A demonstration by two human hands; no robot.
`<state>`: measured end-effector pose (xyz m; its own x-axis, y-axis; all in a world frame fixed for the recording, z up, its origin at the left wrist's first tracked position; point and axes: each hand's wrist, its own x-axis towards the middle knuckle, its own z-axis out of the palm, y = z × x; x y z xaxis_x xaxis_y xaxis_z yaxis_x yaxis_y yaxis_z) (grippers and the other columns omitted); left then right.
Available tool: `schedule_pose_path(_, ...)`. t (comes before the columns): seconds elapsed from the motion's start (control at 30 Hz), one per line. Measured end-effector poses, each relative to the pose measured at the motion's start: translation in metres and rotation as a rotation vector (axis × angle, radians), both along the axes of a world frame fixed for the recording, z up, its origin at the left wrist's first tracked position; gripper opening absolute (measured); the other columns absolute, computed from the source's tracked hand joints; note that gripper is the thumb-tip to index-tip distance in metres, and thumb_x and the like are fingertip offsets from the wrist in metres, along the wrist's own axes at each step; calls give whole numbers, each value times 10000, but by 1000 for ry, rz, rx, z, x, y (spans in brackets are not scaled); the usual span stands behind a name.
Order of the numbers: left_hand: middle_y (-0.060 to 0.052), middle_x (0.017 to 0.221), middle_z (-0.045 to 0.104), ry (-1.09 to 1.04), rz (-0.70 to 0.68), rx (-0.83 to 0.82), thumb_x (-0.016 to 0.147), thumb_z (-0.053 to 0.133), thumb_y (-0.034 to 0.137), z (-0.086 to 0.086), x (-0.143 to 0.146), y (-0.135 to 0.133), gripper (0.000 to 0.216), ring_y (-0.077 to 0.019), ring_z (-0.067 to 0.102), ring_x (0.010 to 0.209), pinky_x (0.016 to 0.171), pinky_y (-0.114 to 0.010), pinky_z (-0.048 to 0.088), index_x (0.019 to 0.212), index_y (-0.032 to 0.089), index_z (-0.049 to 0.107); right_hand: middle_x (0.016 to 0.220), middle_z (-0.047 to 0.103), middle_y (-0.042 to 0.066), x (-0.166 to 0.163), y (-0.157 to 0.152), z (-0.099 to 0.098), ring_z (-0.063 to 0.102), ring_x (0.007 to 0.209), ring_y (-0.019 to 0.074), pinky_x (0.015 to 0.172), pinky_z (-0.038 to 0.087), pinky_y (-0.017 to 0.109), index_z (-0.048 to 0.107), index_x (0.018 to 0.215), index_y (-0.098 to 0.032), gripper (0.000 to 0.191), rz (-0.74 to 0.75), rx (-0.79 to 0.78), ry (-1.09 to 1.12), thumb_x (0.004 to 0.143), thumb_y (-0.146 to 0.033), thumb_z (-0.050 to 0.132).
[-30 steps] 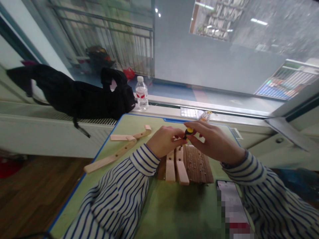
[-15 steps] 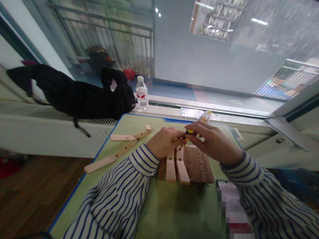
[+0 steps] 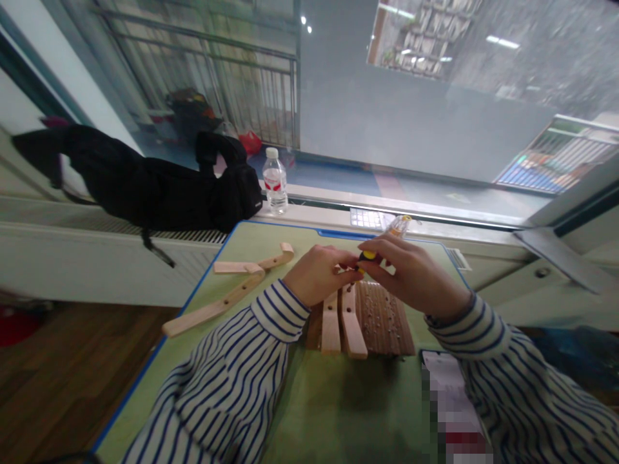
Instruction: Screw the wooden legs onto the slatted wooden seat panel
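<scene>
My right hand (image 3: 411,267) is closed round a short black-and-yellow screwdriver (image 3: 369,255), which points down toward the wooden pieces. My left hand (image 3: 322,274) pinches at the lower end of the screwdriver; its fingertips meet there, partly hidden. Below lie two pale bent wooden pieces with holes, a left one (image 3: 331,330) and a right one (image 3: 354,332), side by side on a brown ridged board (image 3: 406,338). Many small screws (image 3: 384,316) are scattered over that board. The screwdriver's tip stands near the far hole of the right piece.
Two more bent wooden pieces (image 3: 213,311) lie on the left of the green table (image 3: 338,412). Behind the hands is a clear container (image 3: 399,225). A phone (image 3: 447,380) rests near my right sleeve. A water bottle (image 3: 275,183) and black bag (image 3: 178,190) are by the window.
The screwdriver's handle has turned slightly in my right fingers. Both hands stay in almost the same place, and the wooden pieces have hardly moved.
</scene>
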<state>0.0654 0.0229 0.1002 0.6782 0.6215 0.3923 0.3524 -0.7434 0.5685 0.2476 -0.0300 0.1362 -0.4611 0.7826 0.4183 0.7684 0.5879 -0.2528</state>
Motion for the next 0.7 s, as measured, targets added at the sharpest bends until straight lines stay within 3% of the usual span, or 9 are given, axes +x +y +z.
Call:
schedule_pose_path(0.17,-4,751,654,39,-2,-3,806,579,285,-2,-2,2,142,-125,576,716,663,-245,407,848,190,675,1113,601,88,-1,-1,3,590,879,157,758,483,322,495,1212,-179,362,42,-5,-24,854,-236,491)
schedule_pose_path(0.7,-19,776,638,65,-57,26,850,520,251,-3,-1,2,164,-130,572,748,676,-235,415,908,178,655,992,621,59,1,-1,2,581,799,133,707,472,287,555,1103,-177,261,19,-9,-30,879,-286,476)
